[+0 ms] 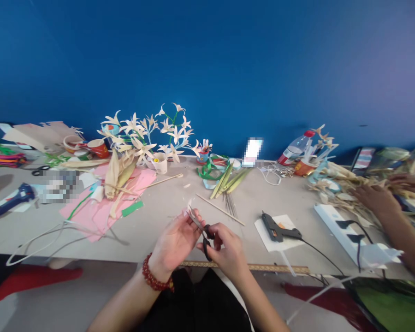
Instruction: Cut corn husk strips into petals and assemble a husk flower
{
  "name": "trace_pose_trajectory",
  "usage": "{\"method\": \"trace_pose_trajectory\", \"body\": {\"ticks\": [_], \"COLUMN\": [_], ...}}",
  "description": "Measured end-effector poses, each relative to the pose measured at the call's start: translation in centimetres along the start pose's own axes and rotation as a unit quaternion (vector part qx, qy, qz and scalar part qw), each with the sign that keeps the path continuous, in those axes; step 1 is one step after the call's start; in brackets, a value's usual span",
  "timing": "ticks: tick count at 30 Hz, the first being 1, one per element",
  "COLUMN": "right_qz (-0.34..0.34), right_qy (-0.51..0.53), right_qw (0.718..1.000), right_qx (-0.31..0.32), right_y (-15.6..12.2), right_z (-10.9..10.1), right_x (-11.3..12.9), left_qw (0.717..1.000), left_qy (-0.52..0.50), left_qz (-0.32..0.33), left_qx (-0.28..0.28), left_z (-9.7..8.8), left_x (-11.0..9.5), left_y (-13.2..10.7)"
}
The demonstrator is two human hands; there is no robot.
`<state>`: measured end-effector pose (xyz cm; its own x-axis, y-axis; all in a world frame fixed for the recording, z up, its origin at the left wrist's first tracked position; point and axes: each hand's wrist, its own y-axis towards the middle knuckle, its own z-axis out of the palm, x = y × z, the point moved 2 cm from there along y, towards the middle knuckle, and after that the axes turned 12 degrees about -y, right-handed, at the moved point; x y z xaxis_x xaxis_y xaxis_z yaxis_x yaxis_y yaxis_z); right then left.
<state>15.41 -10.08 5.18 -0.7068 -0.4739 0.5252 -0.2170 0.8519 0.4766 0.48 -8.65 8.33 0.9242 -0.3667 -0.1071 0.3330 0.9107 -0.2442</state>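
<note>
My right hand (pixel 228 249) grips a pair of black-handled scissors (pixel 207 234), its fingers in the loops. The blades point up and left, across the fingers of my left hand (pixel 178 240). Between the left fingertips is a small pale piece (pixel 189 205), close to the blade tips; its kind is too small to make out. A red bead bracelet circles my left wrist. Past the hands lie a thin stick (pixel 219 209), several thin wires (pixel 230 205) and green husk strips (pixel 224 182).
Pale husk flowers (pixel 141 147) stand in cups at the back. Corn husks (pixel 114 180) lie on pink paper (pixel 90 212) at left. A black glue gun (pixel 278 229) rests on white paper at right, near a power strip (pixel 342 235). Another person's hands (pixel 376 200) are among husks at far right.
</note>
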Motion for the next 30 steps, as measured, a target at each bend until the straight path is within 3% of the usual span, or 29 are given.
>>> {"method": "trace_pose_trajectory", "body": {"ticks": [23, 30], "right_qz": [-0.021, -0.038], "right_qy": [-0.018, -0.024], "right_qw": [0.999, 0.999], "right_qx": [-0.026, -0.03], "right_y": [0.2, 0.35], "right_z": [-0.39, -0.74], "right_x": [-0.09, -0.1], "left_qw": [1.0, 0.997], "left_qy": [0.011, 0.052], "left_qz": [0.006, 0.041], "left_qx": [0.027, 0.05], "left_z": [0.15, 0.15], "left_x": [0.25, 0.22], "left_y": [-0.11, -0.16]}}
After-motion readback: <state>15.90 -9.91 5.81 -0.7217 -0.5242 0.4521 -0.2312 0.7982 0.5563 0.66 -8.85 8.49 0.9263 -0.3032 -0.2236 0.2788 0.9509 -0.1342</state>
